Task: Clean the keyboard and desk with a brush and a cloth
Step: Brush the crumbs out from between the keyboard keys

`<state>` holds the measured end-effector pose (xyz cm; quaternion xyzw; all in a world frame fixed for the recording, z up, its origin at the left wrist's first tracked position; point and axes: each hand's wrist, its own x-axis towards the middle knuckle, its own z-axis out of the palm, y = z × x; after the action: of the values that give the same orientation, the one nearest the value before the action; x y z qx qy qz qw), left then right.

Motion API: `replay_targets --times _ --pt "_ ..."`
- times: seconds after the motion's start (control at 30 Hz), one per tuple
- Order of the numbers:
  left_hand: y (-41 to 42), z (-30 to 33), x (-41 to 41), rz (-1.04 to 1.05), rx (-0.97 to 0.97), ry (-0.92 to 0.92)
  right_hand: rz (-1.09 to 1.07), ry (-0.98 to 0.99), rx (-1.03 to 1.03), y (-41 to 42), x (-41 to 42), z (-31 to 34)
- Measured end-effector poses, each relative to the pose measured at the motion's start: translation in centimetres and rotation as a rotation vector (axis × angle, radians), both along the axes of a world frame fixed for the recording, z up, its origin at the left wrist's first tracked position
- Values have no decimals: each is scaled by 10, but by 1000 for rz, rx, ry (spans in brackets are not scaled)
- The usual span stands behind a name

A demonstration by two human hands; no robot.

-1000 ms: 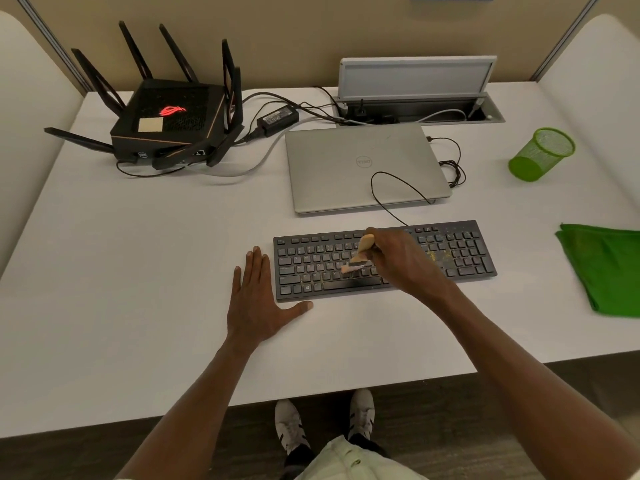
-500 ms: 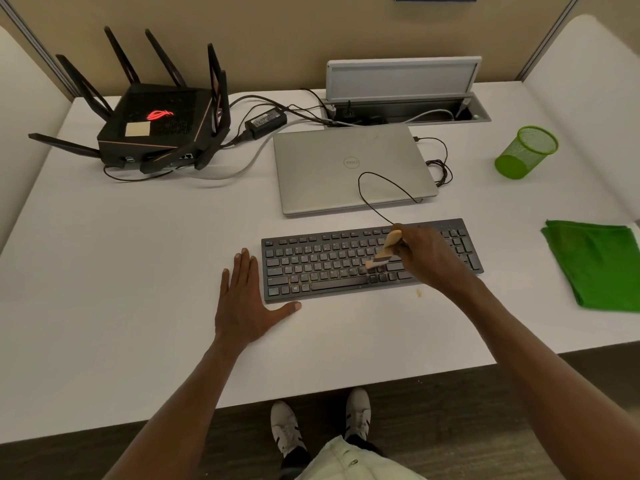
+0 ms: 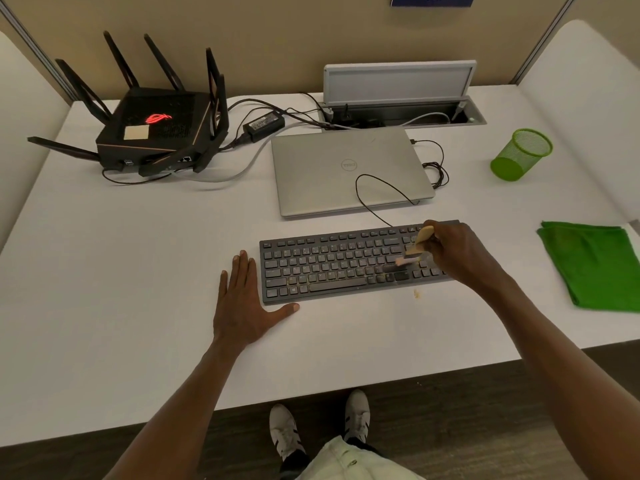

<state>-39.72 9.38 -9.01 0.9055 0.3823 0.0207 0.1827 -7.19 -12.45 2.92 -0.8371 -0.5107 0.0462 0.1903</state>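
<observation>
brush: small, wood-handled brush (image 3: 417, 244) sat in my right hand (image 3: 457, 252), fingers curled round the upper handle; bristle end down on the keys at the right part of the keyboard. Prob. v. light, stiff handle, soft bristles — a light hold near mid-handle seemed enough; pressing hard would likely just splay the bristles.

keyboard: black keyboard (image 3: 332, 263) lay flat at centre of the desk, near side of the closed laptop (image 3: 346, 171). Looked light & thin, so likely to slide on the smooth top w/o bracing. Keycaps prob. fragile-ish if levered sideways.

left hand: my left hand (image 3: 242, 306) lay flat, fingers straight, on the desk just beside the keyboard's left end, thumb along its near left corner — bracing it, holding nothing.

desk: white desk (image 3: 121, 289), hard & smooth; a few pale crumbs (image 3: 416, 293) lay just near of the keyboard, right of centre. Should wipe easily.

cloth: green cloth (image 3: 594, 265) folded at the right edge, well apart from both hands, untouched. Soft, limp; I'd bunch it in the palm rather than pinch a corner.

cable: thin black cable (image 3: 381, 188) looped from the keyboard's far edge over the laptop lid — could snag if the keyboard shifted.
</observation>
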Motion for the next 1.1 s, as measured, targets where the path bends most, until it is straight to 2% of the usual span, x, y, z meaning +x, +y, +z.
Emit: replay_targets --times 0.2,0.43,0.87,1.1 --pt "0 -2 0 1 8 -12 -96 18 116 -10 1 22" --pt "0 -2 -1 -4 7 -7 -169 165 201 13 -40 37" --pt "1 -4 -1 -8 7 -16 155 217 191 104 -147 -8" --pt "2 -9 -1 -15 8 -26 64 199 219 123 -176 -19"
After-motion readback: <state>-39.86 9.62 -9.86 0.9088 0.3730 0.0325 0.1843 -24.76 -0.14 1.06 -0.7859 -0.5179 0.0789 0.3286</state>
